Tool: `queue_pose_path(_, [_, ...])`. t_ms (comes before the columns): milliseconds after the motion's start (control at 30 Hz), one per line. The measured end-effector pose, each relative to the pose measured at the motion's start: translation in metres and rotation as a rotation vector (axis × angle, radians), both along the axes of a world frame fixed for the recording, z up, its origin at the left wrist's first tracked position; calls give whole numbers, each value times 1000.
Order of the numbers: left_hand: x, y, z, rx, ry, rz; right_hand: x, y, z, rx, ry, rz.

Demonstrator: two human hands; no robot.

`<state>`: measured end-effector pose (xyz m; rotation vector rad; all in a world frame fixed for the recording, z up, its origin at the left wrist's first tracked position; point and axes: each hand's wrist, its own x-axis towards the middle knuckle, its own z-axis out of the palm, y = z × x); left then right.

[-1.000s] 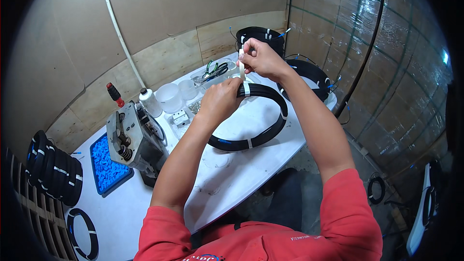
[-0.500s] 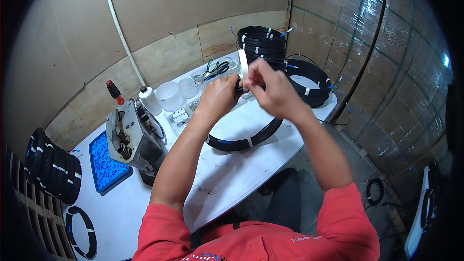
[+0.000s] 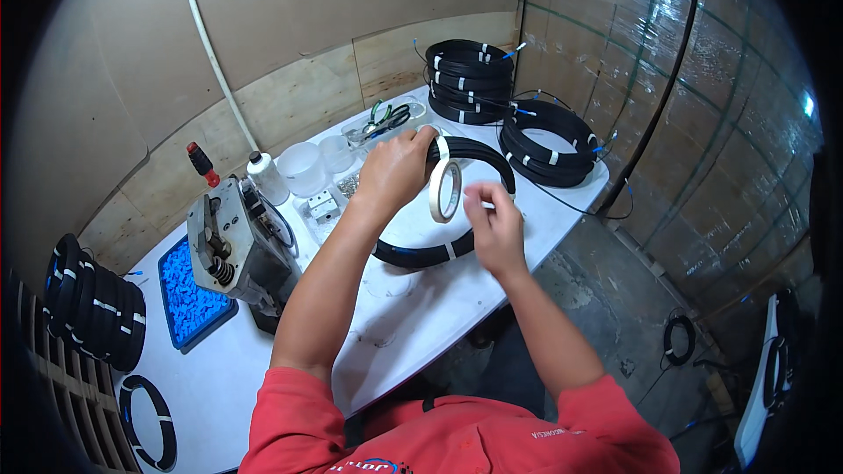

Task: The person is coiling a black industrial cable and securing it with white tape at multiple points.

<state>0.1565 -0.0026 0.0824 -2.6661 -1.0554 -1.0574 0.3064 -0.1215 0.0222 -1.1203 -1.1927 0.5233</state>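
Observation:
A coil of black cable (image 3: 497, 162), bound with white tape at intervals, is tilted above the white table. My left hand (image 3: 392, 171) is closed around its left side. A roll of white masking tape (image 3: 436, 197) hangs beside that hand, its loose strip stuck over the coil. To the right of the roll is my right hand (image 3: 499, 233), apart from it, with the fingers partly bent and spread and nothing seen in them. My left palm's side is hidden.
Finished coils (image 3: 471, 79) stand stacked at the back, with more coils (image 3: 549, 145) at right. On the left are a metal press (image 3: 233, 233), a blue tray (image 3: 186, 298) of small blue parts, a white bottle (image 3: 266, 177) and clear tubs (image 3: 303, 168). Scissors (image 3: 391, 120) lie behind.
My right hand has let go of the tape roll and moved down and toward me. The roll now hangs lower on its strip. My left hand keeps its grip on the coil.

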Motion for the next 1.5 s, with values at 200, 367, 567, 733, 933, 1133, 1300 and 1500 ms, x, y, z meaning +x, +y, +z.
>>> queue_pose_path(200, [6,1,-3,39,27,7,-11,38,25,-203,482,216])
queue_pose_path(367, [7,-4,2,-40,82,56,-9,28,36,-274,606,302])
queue_pose_path(567, [10,0,3,-52,107,62,1,28,44,-318,466,328])
queue_pose_path(733, [11,0,6,-24,114,56,4,26,50,-259,333,316])
queue_pose_path(933, [11,3,4,-16,108,32,3,35,23,-251,272,267])
queue_pose_path(1133, [12,3,4,-11,109,33,5,48,17,-266,187,170])
queue_pose_path(1300, [14,1,5,-29,95,31,-2,57,17,-207,128,35])
queue_pose_path(1500, [16,-3,12,-58,85,6,8,69,-12,-130,-539,-147])
